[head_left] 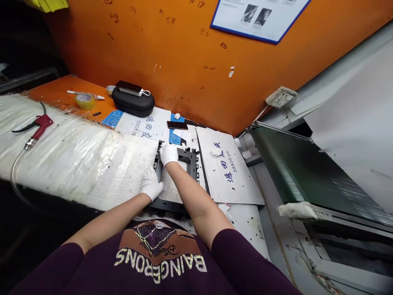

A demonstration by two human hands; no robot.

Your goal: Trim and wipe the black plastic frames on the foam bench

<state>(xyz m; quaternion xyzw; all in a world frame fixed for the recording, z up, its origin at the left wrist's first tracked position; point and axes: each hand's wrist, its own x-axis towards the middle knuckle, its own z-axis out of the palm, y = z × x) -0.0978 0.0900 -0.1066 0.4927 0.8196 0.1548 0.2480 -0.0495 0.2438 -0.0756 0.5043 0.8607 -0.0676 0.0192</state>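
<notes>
A black plastic frame (193,166) with clips along its edges lies on the padded table in front of me. My left hand (151,185), in a white glove, is closed on the left side of this frame. Also gloved in white, my right hand (168,154) grips the far left corner, its fingertips partly hidden behind the hand. Through the frame's opening a greyish wrapped surface (172,186) shows.
A printed cardboard sheet (227,164) lies right of the frame. Beyond stand a phone (177,125) and a black case (132,102). Left are a tape roll (85,101) and a red air gun (41,127) with hose. A green conveyor belt (285,164) runs at right.
</notes>
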